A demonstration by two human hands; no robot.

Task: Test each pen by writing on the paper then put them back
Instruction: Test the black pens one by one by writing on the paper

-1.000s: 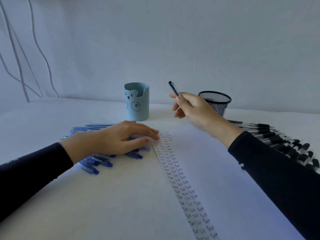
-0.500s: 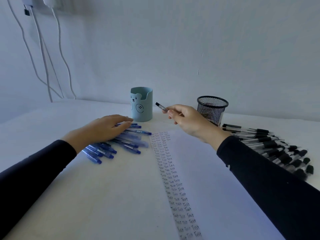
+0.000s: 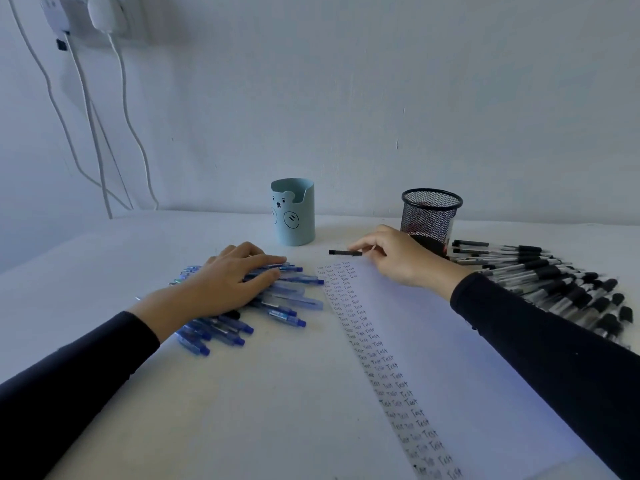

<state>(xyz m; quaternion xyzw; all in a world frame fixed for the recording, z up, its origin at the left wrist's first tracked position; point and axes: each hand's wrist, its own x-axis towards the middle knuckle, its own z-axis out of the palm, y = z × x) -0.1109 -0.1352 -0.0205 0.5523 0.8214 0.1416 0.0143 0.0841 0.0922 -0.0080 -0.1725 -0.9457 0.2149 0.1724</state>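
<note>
Black pen [image 3: 345, 252] pinched level in right hand [image 3: 401, 259], by the paper [image 3: 433, 341] — left hand [image 3: 221, 285] rested flat on blue pens [image 3: 289, 303]

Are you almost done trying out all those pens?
Probably well along. Done: a long column of "Test" words runs up the paper. In hand: the right hand pinches a black pen near the paper's top edge; the left hand rests on the blue pens. Left: the blue pens and the black pens lie loose in piles, and none sticks out of the bear cup or mesh holder.
</note>
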